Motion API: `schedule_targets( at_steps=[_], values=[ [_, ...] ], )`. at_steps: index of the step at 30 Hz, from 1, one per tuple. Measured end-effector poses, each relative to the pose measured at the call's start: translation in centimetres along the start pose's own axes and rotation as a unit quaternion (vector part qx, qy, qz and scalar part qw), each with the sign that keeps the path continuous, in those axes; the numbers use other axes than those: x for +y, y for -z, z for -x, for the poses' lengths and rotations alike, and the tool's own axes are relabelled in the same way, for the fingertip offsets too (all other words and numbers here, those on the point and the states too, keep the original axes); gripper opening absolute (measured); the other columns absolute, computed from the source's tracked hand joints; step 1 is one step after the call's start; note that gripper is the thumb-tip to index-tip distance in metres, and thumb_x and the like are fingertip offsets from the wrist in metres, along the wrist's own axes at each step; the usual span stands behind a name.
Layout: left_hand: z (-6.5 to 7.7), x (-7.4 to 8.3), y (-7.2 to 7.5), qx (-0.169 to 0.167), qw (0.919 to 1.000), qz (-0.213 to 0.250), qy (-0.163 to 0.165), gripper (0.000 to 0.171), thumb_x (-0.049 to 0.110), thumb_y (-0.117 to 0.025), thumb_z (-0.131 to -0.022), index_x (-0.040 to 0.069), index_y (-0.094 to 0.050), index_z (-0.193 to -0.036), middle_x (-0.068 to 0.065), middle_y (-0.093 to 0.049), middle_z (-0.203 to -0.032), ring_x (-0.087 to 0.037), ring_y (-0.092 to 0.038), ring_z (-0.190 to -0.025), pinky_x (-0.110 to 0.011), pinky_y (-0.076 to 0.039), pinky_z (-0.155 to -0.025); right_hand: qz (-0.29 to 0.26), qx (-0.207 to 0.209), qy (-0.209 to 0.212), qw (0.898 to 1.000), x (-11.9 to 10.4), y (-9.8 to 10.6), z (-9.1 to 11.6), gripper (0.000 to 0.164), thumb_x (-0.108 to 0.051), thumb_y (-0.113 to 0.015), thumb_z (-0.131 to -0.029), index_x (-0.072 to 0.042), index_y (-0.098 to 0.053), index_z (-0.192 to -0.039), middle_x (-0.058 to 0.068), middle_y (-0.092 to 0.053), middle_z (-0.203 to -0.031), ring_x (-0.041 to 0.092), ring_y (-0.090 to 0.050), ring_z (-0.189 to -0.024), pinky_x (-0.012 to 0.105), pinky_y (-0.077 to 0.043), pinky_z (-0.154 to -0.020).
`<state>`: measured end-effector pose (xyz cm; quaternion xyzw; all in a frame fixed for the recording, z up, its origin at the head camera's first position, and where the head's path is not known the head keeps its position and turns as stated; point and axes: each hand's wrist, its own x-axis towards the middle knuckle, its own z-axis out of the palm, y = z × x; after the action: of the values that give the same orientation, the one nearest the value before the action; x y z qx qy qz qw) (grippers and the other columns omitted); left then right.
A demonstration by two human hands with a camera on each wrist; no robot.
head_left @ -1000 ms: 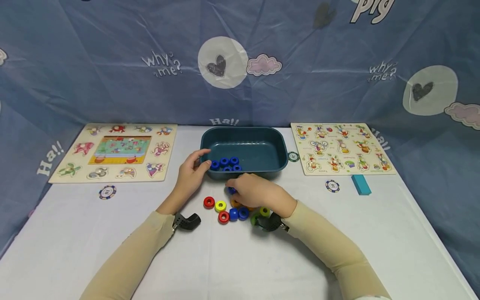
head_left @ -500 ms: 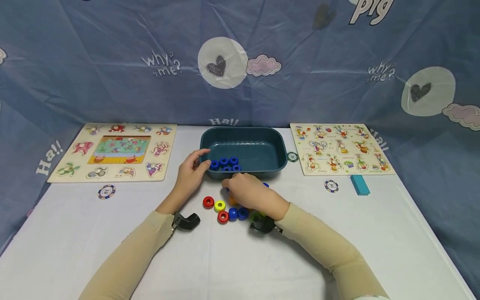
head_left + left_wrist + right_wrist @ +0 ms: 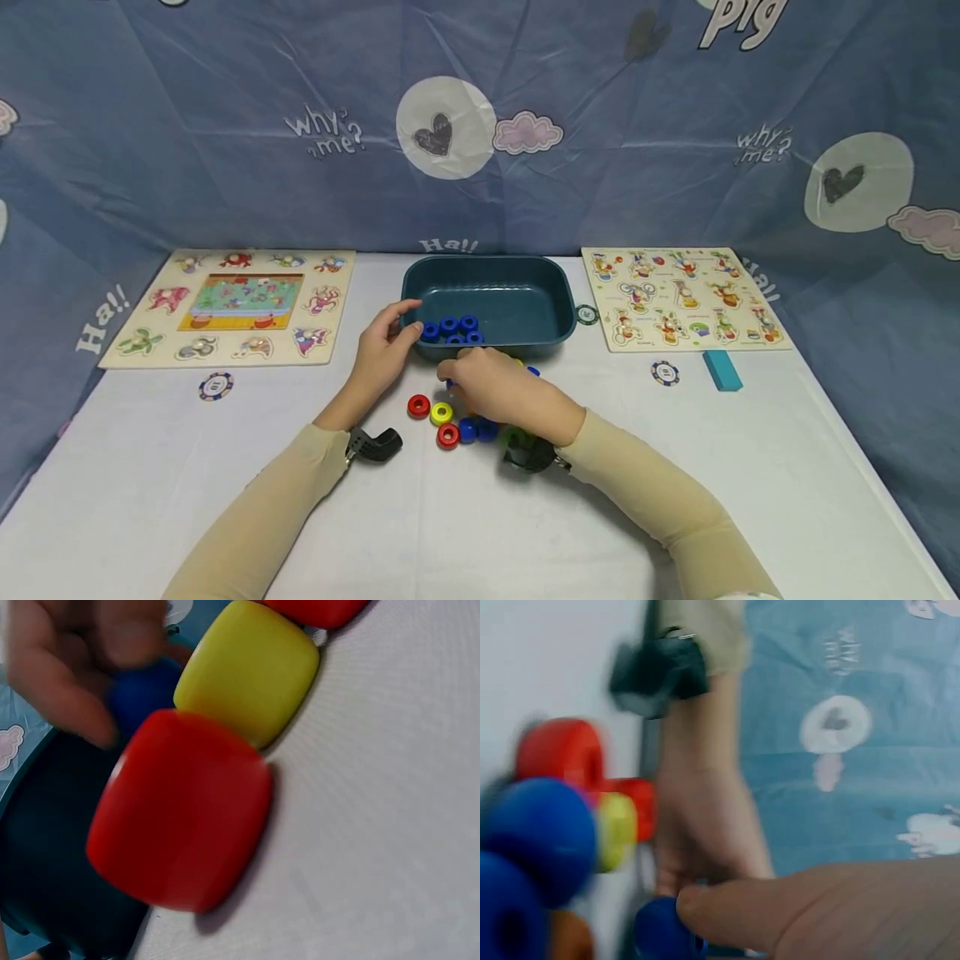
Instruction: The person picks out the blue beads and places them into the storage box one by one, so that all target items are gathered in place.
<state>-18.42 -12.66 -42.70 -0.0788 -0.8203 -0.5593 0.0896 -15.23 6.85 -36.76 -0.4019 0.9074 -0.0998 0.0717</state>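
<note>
My left hand (image 3: pixel 381 348) holds the near left corner of a dark teal plastic tub (image 3: pixel 525 333), thumb and fingers over its rim. Several blue ring beads (image 3: pixel 448 325) lie inside, near that corner. In front of the tub, my right hand (image 3: pixel 498 385) pinches a blue bead (image 3: pixel 660 930) between thumb and fingers, just above the table. The left wrist view also shows this blue bead (image 3: pixel 139 697) at the fingertips. Close by lie red beads (image 3: pixel 418 407), a yellow bead (image 3: pixel 441 413) and more blue beads (image 3: pixel 468 430). The right hand partly hides orange and green ones.
A wooden peg puzzle (image 3: pixel 232 308) lies at the back left, another puzzle board (image 3: pixel 682 300) at the back right. Number chips (image 3: pixel 216 387) lie on the white cloth, one beside the tub. A teal block (image 3: pixel 722 370) lies at the right. A blue printed curtain (image 3: pixel 637 183) hangs behind.
My right hand has shifted a little left over the bead pile, and the blue bead is now at its fingertips. My left hand has stayed at the tub's corner.
</note>
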Motion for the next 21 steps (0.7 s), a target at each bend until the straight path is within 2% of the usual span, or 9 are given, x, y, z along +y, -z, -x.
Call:
schedule_targets(
  at_steps=[3,4,7,10,12,16,19,21],
  values=[
    [0.5,1.7,0.2,-0.004,1.0,-0.006,0.001,0.038,0.009,-0.055,-0.096,0.002,-0.055,-0.133,-0.017,-0.055,-0.137,-0.016,-0.053,-0.1,-0.011,-0.042,-0.079,-0.044,0.03,0.04,0.998,0.4,1.5,0.6,0.019,-0.013,-0.066,-0.091,-0.01,-0.07,-0.109,0.003,-0.069,-0.095,0.012,-0.061,-0.078,0.021,-0.051,-0.068],
    [0.5,1.6,0.2,-0.003,0.9999,-0.01,-0.003,0.038,0.01,-0.055,-0.096,0.003,-0.055,-0.133,-0.015,-0.055,-0.136,-0.015,-0.053,-0.1,-0.011,-0.042,-0.079,-0.057,0.046,0.049,0.996,0.6,2.0,0.8,0.019,-0.012,-0.067,-0.091,-0.01,-0.07,-0.109,0.002,-0.069,-0.095,0.011,-0.06,-0.078,0.021,-0.051,-0.068],
    [0.2,0.3,0.0,0.002,0.9998,-0.015,-0.011,0.038,0.014,-0.056,-0.096,0.009,-0.056,-0.133,-0.011,-0.057,-0.135,-0.016,-0.053,-0.095,-0.014,-0.043,-0.077,-0.078,0.095,0.056,0.991,1.9,3.5,1.2,0.019,-0.01,-0.067,-0.09,-0.01,-0.071,-0.109,0.002,-0.069,-0.095,0.01,-0.057,-0.075,0.02,-0.049,-0.066],
    [-0.3,-1.5,-0.2,0.009,0.9995,-0.021,-0.021,0.037,0.018,-0.057,-0.096,0.015,-0.057,-0.133,-0.006,-0.058,-0.134,-0.015,-0.051,-0.09,-0.016,-0.042,-0.074,-0.087,0.134,0.032,0.987,3.7,4.2,1.3,0.019,-0.009,-0.065,-0.09,-0.009,-0.071,-0.108,0.005,-0.069,-0.098,0.011,-0.056,-0.073,0.023,-0.048,-0.064],
    [-0.2,-1.5,-0.2,0.01,0.9995,-0.022,-0.019,0.037,0.017,-0.057,-0.095,0.015,-0.058,-0.132,-0.006,-0.058,-0.132,-0.017,-0.049,-0.085,-0.018,-0.041,-0.071,-0.092,0.145,0.01,0.985,5.0,4.3,1.3,0.02,-0.008,-0.063,-0.09,-0.008,-0.071,-0.109,0.008,-0.069,-0.098,0.013,-0.055,-0.07,0.025,-0.046,-0.063],
    [-0.2,-1.5,-0.2,0.01,0.9995,-0.02,-0.02,0.037,0.017,-0.057,-0.096,0.015,-0.058,-0.132,-0.006,-0.058,-0.132,-0.017,-0.049,-0.084,-0.018,-0.041,-0.07,-0.099,0.144,-0.032,0.984,7.2,3.7,0.5,0.022,-0.007,-0.061,-0.091,-0.006,-0.071,-0.111,0.01,-0.069,-0.099,0.014,-0.051,-0.065,0.028,-0.043,-0.061],
    [-0.2,-1.5,-0.3,0.009,0.9996,-0.019,-0.019,0.037,0.017,-0.057,-0.096,0.015,-0.058,-0.132,-0.005,-0.058,-0.134,-0.017,-0.051,-0.086,-0.018,-0.042,-0.071,-0.106,0.123,-0.061,0.985,8.4,2.9,-0.2,0.023,-0.008,-0.061,-0.091,-0.007,-0.071,-0.112,0.01,-0.07,-0.103,0.014,-0.051,-0.064,0.029,-0.043,-0.064],
    [-0.2,-1.5,-0.3,0.009,0.9996,-0.018,-0.018,0.037,0.017,-0.057,-0.096,0.015,-0.058,-0.132,-0.005,-0.057,-0.135,-0.017,-0.051,-0.088,-0.017,-0.043,-0.072,-0.116,0.105,-0.077,0.985,9.1,2.4,-0.6,0.023,-0.009,-0.061,-0.091,-0.008,-0.071,-0.113,0.01,-0.071,-0.107,0.016,-0.056,-0.068,0.031,-0.047,-0.067]
  ],
)
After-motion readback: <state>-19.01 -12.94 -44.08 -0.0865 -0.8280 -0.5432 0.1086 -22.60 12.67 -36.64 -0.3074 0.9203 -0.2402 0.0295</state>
